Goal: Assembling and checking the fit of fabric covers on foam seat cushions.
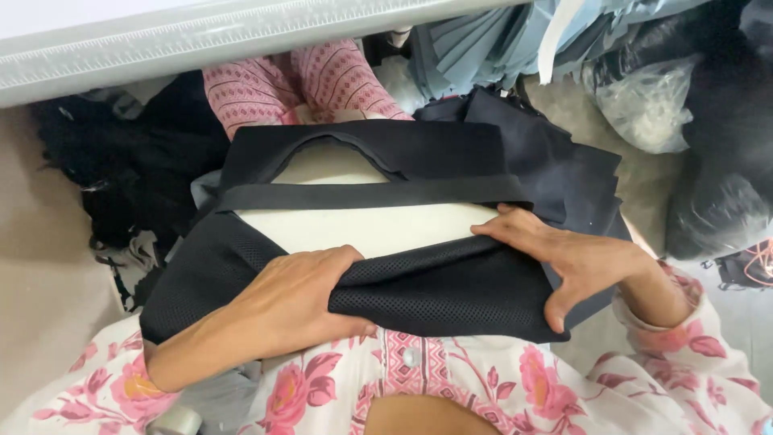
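Table: the pale grey table edge with a printed ruler strip [201, 36] runs across the top of our view.
Cloth piles: black scraps [97, 161] lie at left, grey-blue pleated fabric [483, 44] at top right, beside a clear plastic bag [648, 101].
Workpiece: the black mesh fabric panel with a curved cut-out [451, 294] lies on our lap over a cream foam pad [354, 229] — a flat black strap [362, 193] crosses the opening.
Left hand [294, 306]: closed on the mesh's folded near edge, fingers curled over it.
Right hand [564, 258]: spread wide, fingers flat along the fold and thumb low on the panel's right side, pressing rather than gripping.
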